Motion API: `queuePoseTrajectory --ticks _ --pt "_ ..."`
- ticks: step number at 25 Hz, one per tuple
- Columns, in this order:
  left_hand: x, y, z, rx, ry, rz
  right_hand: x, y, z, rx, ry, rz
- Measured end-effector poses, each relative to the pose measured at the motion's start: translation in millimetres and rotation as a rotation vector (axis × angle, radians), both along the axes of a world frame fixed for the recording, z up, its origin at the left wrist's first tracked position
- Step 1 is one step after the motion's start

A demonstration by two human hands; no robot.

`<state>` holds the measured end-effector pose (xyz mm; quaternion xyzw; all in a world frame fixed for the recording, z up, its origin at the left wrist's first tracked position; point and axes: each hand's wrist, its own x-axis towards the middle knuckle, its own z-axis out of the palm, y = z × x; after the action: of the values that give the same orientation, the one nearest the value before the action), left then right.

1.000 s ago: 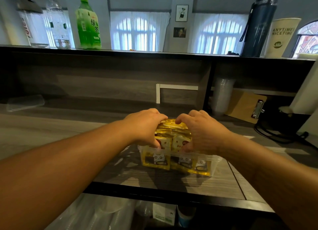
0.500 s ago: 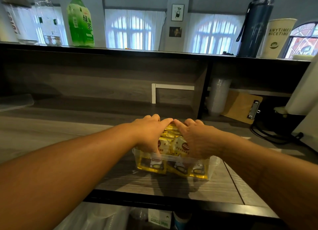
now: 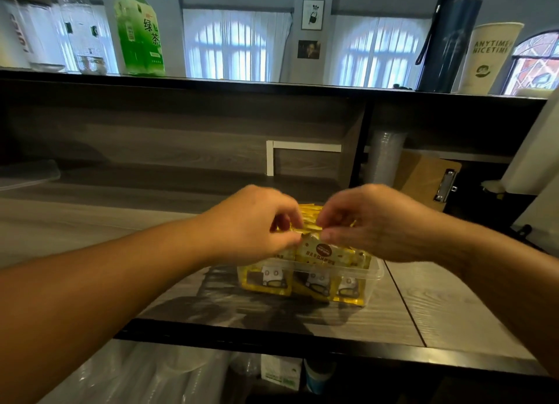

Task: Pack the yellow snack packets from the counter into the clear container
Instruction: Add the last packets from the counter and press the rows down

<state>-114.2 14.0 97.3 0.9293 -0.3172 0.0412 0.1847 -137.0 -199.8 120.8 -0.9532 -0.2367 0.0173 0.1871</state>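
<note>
The container [image 3: 373, 278] sits on the counter [image 3: 423, 316] near its front edge, with the packets [image 3: 325, 251] standing inside it. The left hand [image 3: 254, 225] and right hand [image 3: 373, 222] meet over the packets' tops. Behind runs a raised shelf [image 3: 272, 83], bearing two bottles [image 3: 139, 31] at far left and a flask [image 3: 450, 37] and paper cup [image 3: 487, 59] at far right. A clipboard [image 3: 423, 178] leans in the recess to the right.

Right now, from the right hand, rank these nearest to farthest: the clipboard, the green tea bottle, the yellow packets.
From the right hand:
1. Yellow packets, under its fingertips in the clear container.
2. Clipboard, behind it, to the right.
3. Green tea bottle, upper ledge, far left.
</note>
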Motion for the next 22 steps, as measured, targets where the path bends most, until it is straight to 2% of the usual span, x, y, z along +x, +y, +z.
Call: queuePoseTrajectory --ticks 3,6,11,14,17,20,22 --pt "-8 -6 -16 0.184 0.100 -0.061 -2 13 -16 -0.205 0.201 0.110" --pt "1 -19 -24 0.363 0.151 -0.051 9 28 -27 -0.379 0.318 0.108" --pt "13 -30 -25 0.575 0.286 -0.027 16 49 -34 -0.552 0.333 0.067" --pt "12 -32 -25 0.606 0.283 -0.030 12 49 -40 -0.518 0.286 0.023" --pt "5 -25 -18 0.507 0.264 -0.041 7 36 -38 -0.460 0.211 0.056" --pt "-3 -8 -5 0.342 0.254 -0.020 -6 9 -31 -0.144 0.093 -0.021" --pt "-9 -2 1 0.170 0.209 0.023 -13 0 -29 0.085 -0.098 -0.156"
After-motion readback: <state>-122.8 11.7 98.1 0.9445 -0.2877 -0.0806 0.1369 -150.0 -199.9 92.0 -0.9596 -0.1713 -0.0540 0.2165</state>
